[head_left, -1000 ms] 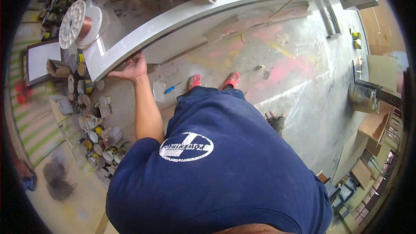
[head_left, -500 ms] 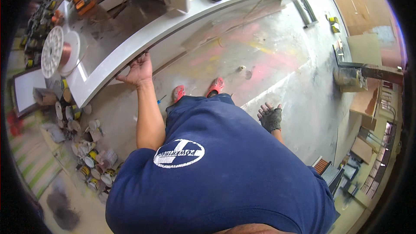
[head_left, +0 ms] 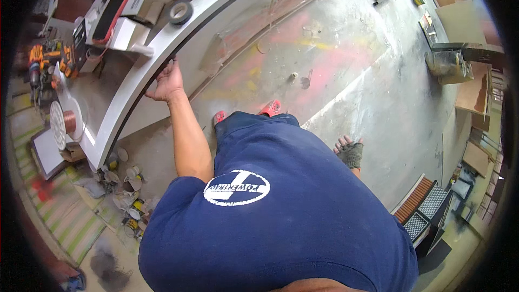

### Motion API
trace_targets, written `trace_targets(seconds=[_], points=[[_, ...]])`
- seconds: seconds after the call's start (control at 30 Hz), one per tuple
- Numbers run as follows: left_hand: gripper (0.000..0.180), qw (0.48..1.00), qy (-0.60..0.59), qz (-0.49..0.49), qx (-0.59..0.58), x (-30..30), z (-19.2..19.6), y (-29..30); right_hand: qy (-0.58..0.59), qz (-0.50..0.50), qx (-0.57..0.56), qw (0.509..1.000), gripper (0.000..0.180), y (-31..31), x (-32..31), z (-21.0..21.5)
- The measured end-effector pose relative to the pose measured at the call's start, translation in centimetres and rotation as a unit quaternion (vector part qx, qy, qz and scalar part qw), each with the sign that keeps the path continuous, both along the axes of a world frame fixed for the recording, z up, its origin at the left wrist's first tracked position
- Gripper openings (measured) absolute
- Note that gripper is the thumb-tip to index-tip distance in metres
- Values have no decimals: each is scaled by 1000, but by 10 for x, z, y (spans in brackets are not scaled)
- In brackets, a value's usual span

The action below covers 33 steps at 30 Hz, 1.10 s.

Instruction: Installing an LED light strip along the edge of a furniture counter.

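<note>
My left hand (head_left: 167, 82) is bare and raised beneath the near edge of a silver-white frame (head_left: 127, 84). Its thumb is spread from the fingers, and the fingertips meet the frame's edge, where they are partly hidden. My right hand (head_left: 348, 152), in a dark fingerless glove, hangs at my side over the floor with fingers apart and nothing in it. On the frame lies a roll of dark tape (head_left: 180, 12). A white spool of copper wire (head_left: 69, 121) stands by the frame's left corner.
Beyond the frame are a red-edged phone (head_left: 114, 12), open boxes (head_left: 157, 0) and an orange cordless drill (head_left: 37, 65). Several paint tins (head_left: 132, 184) crowd the floor at left. A panelled box (head_left: 419, 205) stands at right. A long strip (head_left: 270, 24) lies ahead.
The whole view has turned, so the frame and the things on it appear farther left and the wire spool lower. My left hand stays at the frame's edge; my right hand still hangs open.
</note>
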<state>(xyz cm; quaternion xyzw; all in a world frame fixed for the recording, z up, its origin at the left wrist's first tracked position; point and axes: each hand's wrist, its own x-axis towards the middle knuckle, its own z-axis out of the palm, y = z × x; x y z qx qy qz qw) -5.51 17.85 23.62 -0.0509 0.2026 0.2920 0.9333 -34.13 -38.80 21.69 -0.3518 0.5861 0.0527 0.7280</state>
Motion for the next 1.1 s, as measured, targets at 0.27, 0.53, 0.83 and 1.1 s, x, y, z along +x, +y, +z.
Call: trace_targets(seconds=[0.27,0.53,0.83,1.1], points=[[88,999,16,28,-32,66,11,-79,-93,-88,-26,991,83,-77,28,24],[84,999,-25,-31,-33,111,16,-143,-193,169,-33,966,57,-54,179,19],[77,992,-59,-102,-42,153,17,-205,-211,663,-368,617,45,84,461,60],[77,987,-72,-123,-75,196,14,-254,-246,740,-394,486,51,132,594,-2]])
